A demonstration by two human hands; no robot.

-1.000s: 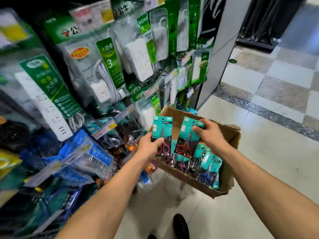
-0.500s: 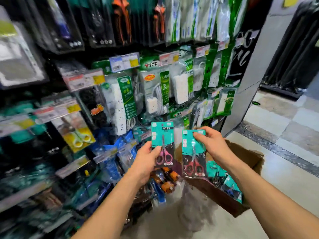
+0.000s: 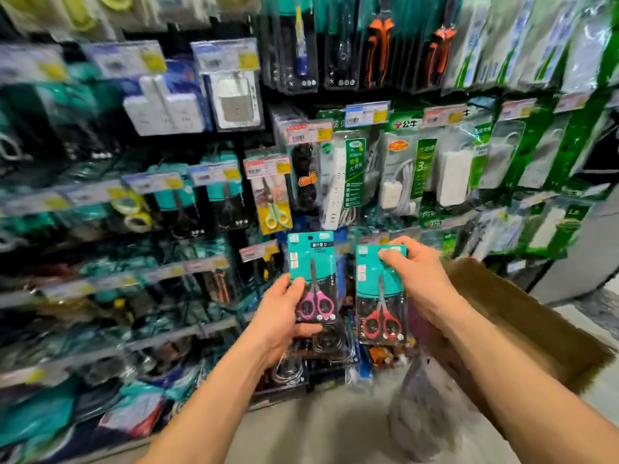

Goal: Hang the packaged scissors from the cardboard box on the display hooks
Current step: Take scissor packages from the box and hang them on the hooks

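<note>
My left hand (image 3: 283,313) grips the lower part of a teal card pack with pink-handled scissors (image 3: 313,276), held upright in front of the display. My right hand (image 3: 415,279) pinches the top of a second teal pack with red-handled scissors (image 3: 380,296), which hangs just to the right of the first. The cardboard box (image 3: 522,323) sits on the floor behind my right forearm; its contents are hidden. Teal scissor packs (image 3: 224,199) hang on display hooks up and to the left of both hands.
The wall of hooks holds power strips (image 3: 415,165), yellow scissors (image 3: 276,209), pliers (image 3: 378,48) and price tags (image 3: 266,167). More packed goods hang low beneath my hands. Bare floor (image 3: 328,430) lies in front of the rack, and a grey pillar (image 3: 582,262) stands at the right.
Both hands have lifted their scissor packs up out of the box and hold them before the rack. My view has swung up and left toward the hooks.
</note>
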